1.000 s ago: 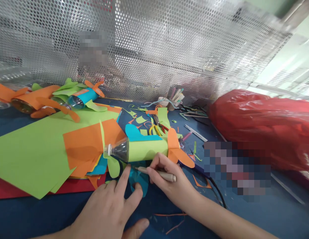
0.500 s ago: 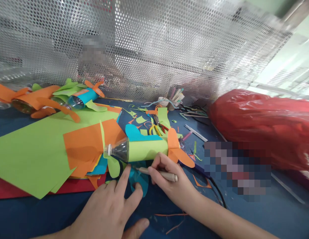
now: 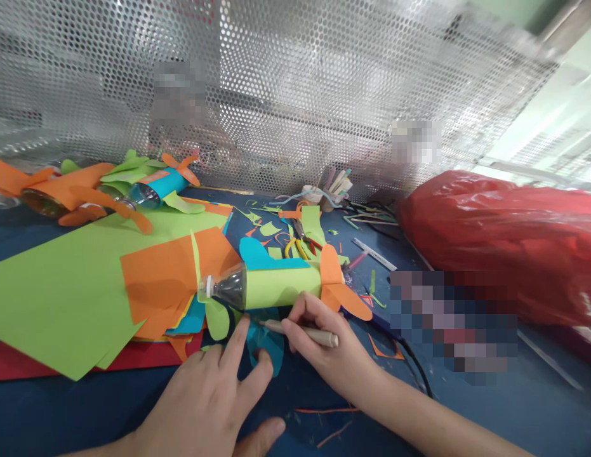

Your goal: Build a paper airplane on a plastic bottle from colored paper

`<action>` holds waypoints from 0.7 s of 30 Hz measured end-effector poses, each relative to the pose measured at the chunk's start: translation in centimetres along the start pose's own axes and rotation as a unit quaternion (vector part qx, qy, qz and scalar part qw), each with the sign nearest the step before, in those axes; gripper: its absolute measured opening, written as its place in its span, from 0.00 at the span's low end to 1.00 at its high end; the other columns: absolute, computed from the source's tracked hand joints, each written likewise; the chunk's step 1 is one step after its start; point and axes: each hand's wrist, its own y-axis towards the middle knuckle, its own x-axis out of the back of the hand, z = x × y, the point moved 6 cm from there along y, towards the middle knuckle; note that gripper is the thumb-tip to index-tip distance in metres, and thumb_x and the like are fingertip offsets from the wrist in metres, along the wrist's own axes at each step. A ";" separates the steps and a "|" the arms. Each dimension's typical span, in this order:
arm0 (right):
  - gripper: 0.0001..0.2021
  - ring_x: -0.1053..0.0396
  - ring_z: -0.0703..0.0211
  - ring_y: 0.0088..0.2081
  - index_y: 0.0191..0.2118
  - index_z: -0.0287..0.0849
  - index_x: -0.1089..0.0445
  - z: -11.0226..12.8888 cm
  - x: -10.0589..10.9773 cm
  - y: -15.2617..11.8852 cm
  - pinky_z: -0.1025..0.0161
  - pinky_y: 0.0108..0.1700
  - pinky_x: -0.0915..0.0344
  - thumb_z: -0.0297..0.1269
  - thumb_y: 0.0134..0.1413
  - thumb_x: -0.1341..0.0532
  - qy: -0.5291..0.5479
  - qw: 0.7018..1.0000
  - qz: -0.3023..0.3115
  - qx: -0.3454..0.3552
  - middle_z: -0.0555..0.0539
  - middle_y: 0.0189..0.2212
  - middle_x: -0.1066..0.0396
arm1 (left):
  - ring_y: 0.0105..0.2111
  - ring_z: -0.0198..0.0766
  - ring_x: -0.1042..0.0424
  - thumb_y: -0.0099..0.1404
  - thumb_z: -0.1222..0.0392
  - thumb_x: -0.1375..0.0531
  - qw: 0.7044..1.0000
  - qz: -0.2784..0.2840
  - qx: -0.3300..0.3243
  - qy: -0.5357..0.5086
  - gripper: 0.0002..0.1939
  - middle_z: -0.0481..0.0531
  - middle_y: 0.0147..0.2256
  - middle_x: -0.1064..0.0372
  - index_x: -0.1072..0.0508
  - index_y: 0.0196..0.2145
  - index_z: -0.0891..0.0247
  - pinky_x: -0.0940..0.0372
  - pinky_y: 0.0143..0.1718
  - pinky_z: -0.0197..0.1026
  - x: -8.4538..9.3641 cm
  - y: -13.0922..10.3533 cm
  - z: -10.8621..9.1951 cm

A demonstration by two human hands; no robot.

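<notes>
A clear plastic bottle point(image 3: 231, 287) lies on its side, wrapped in light green paper point(image 3: 276, 285), its white-capped neck to the left. A blue paper fin point(image 3: 252, 254) stands on top, and orange paper blades point(image 3: 345, 298) sit at the right end. Below it a blue paper wing point(image 3: 272, 346) lies on the table. My left hand point(image 3: 212, 387) has its fingers apart, its index and middle fingertips at the wing's left edge. In a pinch, my right hand point(image 3: 324, 343) grips a beige pen point(image 3: 324, 336), tip against the wing near the bottle.
Coloured paper sheets point(image 3: 61, 285) are stacked at left. Behind them lie other paper-covered bottles point(image 3: 162, 184). Past my bottle are pliers point(image 3: 302, 238), paper scraps and a cup of markers point(image 3: 336, 187). A red plastic bag point(image 3: 504, 235) fills the right; a perforated metal screen point(image 3: 295, 95) stands behind.
The pen and my right hand have shifted very slightly to the left. My left hand and the bottle stay where they were.
</notes>
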 end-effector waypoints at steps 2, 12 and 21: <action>0.09 0.43 0.66 0.23 0.30 0.44 0.42 0.0 0.0 0.0 0.69 0.24 0.45 0.40 0.61 0.44 0.003 1.000 0.001 0.001 0.55 0.22 0.38 | 0.31 0.52 0.22 0.67 0.47 0.48 1.000 0.004 -0.001 -0.003 0.21 0.78 0.50 0.32 0.30 0.51 0.63 0.27 0.27 0.49 0.0 0.1 0.0; 0.09 0.44 0.66 0.22 0.29 0.45 0.42 0.0 0.1 0.0 0.69 0.23 0.47 0.38 0.60 0.44 0.000 1.000 -0.006 -0.004 0.56 0.21 0.39 | 0.30 0.52 0.23 0.67 0.47 0.49 1.000 -0.009 -0.001 0.002 0.21 0.77 0.50 0.31 0.31 0.50 0.62 0.28 0.26 0.49 -0.2 -0.3 -0.1; 0.09 0.44 0.67 0.22 0.29 0.45 0.43 0.1 0.1 0.1 0.69 0.23 0.47 0.38 0.61 0.45 0.015 1.000 -0.001 0.004 0.56 0.21 0.40 | 0.28 0.51 0.23 0.66 0.47 0.47 1.000 -0.012 -0.003 0.009 0.21 0.77 0.49 0.30 0.30 0.49 0.62 0.28 0.26 0.49 0.1 -0.2 -0.1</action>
